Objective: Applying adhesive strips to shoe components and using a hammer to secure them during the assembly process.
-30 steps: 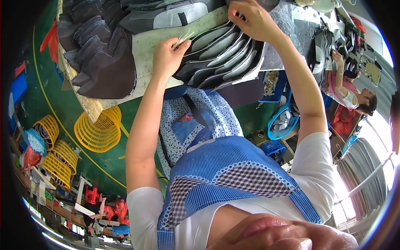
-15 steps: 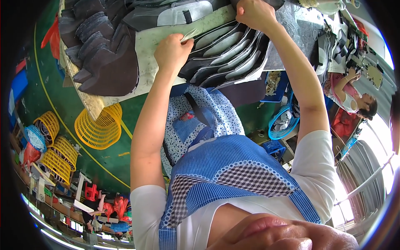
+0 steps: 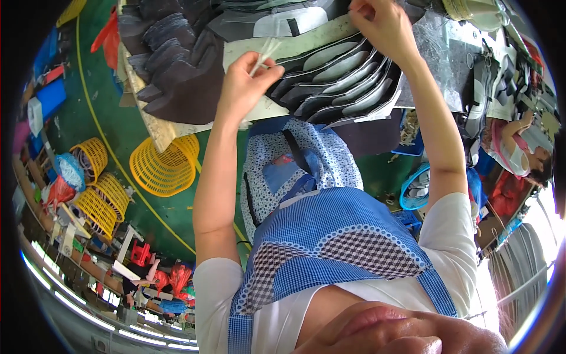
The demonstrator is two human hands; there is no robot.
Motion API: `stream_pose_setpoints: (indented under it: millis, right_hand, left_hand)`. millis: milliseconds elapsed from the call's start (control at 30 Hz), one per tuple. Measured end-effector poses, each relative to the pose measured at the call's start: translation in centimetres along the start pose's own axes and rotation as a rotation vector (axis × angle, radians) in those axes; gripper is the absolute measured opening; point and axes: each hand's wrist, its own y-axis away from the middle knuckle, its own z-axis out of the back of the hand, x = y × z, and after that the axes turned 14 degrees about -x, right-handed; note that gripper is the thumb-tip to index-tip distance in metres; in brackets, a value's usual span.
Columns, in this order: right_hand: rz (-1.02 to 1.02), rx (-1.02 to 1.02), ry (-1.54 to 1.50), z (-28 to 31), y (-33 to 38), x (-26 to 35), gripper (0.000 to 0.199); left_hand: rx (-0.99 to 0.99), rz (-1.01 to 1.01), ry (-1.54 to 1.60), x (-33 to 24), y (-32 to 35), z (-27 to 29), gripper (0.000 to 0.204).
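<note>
My left hand [image 3: 250,82] is closed around a small bunch of thin white strips [image 3: 266,54], whose loose ends stick up past the fingers. Just right of it, a fanned row of black cut pieces with pale grey patches [image 3: 342,74] overlaps along the near edge of the worktable [image 3: 244,48]. Beyond the far right end of that row is my right hand [image 3: 386,29], thumb and forefinger drawn together in a pinch. Whatever its fingertips hold is too small to make out. A second row of similar patched pieces [image 3: 277,23] lies farther back.
Stacked dark brown pieces [image 3: 186,94] cover the table's left side. A yellow basket [image 3: 162,168] stands on the green floor, and a blue basket [image 3: 415,189] is below the table at right. Another person [image 3: 513,141] sits at the far right.
The view has swung, so the scene sits farther right. My left fingers have loosened somewhat, showing more of the white strips. My right hand has turned, and its thumb and forefinger now show.
</note>
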Motion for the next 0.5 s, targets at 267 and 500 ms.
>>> stream_pose_setpoints:
  millis: [267, 500]
  right_hand:
    - [-0.555, 0.415, -0.722, -2.8, 3.4, 5.7, 0.020]
    - [-0.258, 0.072, -0.538, -1.4, 4.8, 8.9, 0.015]
  left_hand:
    - [0.211, -0.055, 0.235, -5.0, 5.4, -1.0, 0.022]
    - [0.486, 0.459, 0.679, -5.4, 5.0, 0.0, 0.029]
